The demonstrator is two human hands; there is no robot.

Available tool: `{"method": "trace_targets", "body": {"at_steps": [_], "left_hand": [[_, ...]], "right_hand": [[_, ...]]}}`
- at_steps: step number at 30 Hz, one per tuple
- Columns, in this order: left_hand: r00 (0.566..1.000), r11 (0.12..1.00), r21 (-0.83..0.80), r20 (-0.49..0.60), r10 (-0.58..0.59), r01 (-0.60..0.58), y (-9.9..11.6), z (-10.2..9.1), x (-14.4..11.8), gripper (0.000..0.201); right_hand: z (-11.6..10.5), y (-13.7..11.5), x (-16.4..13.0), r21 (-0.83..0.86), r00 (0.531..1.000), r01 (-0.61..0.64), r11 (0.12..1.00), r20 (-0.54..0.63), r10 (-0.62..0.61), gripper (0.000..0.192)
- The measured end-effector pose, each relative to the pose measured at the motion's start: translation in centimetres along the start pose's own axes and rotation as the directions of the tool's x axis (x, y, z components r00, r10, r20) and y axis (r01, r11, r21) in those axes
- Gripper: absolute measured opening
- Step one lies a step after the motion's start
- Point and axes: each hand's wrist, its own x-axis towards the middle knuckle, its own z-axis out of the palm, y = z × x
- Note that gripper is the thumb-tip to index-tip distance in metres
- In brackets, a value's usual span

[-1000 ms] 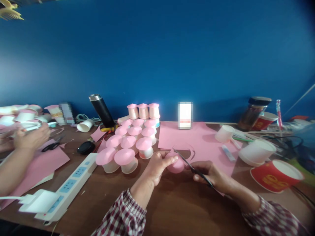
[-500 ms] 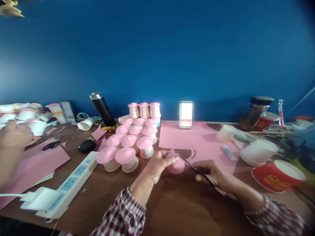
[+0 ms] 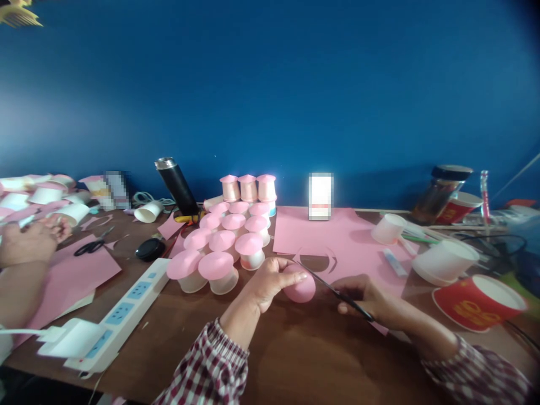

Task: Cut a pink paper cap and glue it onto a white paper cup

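A round pink paper disc (image 3: 301, 289) is pinched between thumb and fingers of my left hand (image 3: 274, 284). My right hand (image 3: 369, 301) grips a pair of scissors (image 3: 323, 281), whose blades point up and left and lie along the disc's upper edge. Behind them a thin curved paper offcut (image 3: 331, 261) rests on pink paper sheets (image 3: 312, 230). Left of my left hand stand several white paper cups with pink conical paper tops (image 3: 217, 264), set in rows.
A white power strip (image 3: 122, 315) and a black flask (image 3: 179, 188) are to the left. Another person's hands (image 3: 31, 242) hold a white cup (image 3: 73, 214) at far left. To the right are white cups (image 3: 445, 259), a red paper bowl (image 3: 476, 304) and a jar (image 3: 442, 194).
The disc and my left hand have shifted slightly left and down, with the scissors still at its edge. At far left, the other person's hands have moved right and a cup is now tipped.
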Motion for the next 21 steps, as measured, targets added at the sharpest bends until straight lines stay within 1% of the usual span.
{"method": "trace_targets", "body": {"at_steps": [3, 8, 9, 11, 12, 13, 15, 16, 17, 18, 19, 20, 21], "left_hand": [[1.0, 1.0, 0.019, -0.008, -0.019, 0.019, -0.1, -0.1, -0.1, 0.02], [0.999, 0.999, 0.001, -0.006, -0.041, 0.041, 0.0, -0.1, -0.2, 0.022], [0.999, 0.999, -0.004, -0.005, -0.039, 0.039, 0.1, 0.0, -0.2, 0.021], [0.999, 0.999, -0.016, -0.002, -0.032, 0.032, 0.2, 0.1, -0.2, 0.021], [1.0, 0.999, -0.023, -0.003, -0.027, 0.027, 0.3, 0.1, -0.2, 0.02], [1.0, 0.999, -0.031, -0.007, -0.018, 0.018, 0.3, 0.2, -0.2, 0.021], [0.999, 0.998, -0.062, -0.024, -0.021, 0.02, 0.3, 0.3, -0.2, 0.022], [0.999, 0.995, -0.089, -0.039, -0.038, 0.035, 0.3, 0.4, -0.2, 0.024], [0.996, 0.991, -0.119, -0.058, -0.061, 0.054, 0.2, 0.4, -0.1, 0.025], [0.993, 0.986, -0.15, -0.077, -0.087, 0.075, 0.2, 0.5, -0.1, 0.027], [0.99, 0.979, -0.182, -0.091, -0.109, 0.091, 0.2, 0.6, -0.1, 0.028], [0.987, 0.972, -0.212, -0.1, -0.123, 0.1, 0.2, 0.7, -0.1, 0.029], [0.987, 0.967, -0.235, -0.104, -0.125, 0.098, 0.3, 0.8, -0.1, 0.03]], "right_hand": [[0.0, 0.0, -0.1, -0.022, 1.0, 0.003, 1.0, -0.009, -0.004, 0.032], [-0.1, 0.4, -0.1, -0.062, 1.0, -0.002, 0.998, -0.018, 0.0, 0.028], [-0.1, 0.7, 0.0, -0.076, 0.999, -0.005, 0.997, -0.042, 0.001, 0.029], [-0.3, 1.2, 0.3, -0.102, 0.987, -0.021, 0.995, -0.161, 0.004, 0.034], [-0.4, 1.5, 0.5, -0.117, 0.969, -0.033, 0.993, -0.249, 0.003, 0.038], [-0.7, 1.7, 0.6, -0.143, 0.941, -0.048, 0.989, -0.339, -0.003, 0.042], [-1.3, 2.1, 0.8, -0.256, 0.866, -0.111, 0.96, -0.5, -0.034, 0.047], [-1.8, 2.1, 0.7, -0.349, 0.819, -0.175, 0.921, -0.57, -0.06, 0.044], [-2.2, 2.2, 0.7, -0.446, 0.771, -0.265, 0.855, -0.631, -0.09, 0.039], [-2.7, 2.2, 0.6, -0.526, 0.729, -0.364, 0.769, -0.674, -0.115, 0.033], [-3.2, 2.2, 0.4, -0.579, 0.701, -0.455, 0.676, -0.701, -0.129, 0.029], [-3.6, 2.2, 0.3, -0.61, 0.684, -0.526, 0.593, -0.718, -0.132, 0.026], [-4.0, 2.2, 0.1, -0.627, 0.679, -0.571, 0.53, -0.724, -0.125, 0.025]]}}
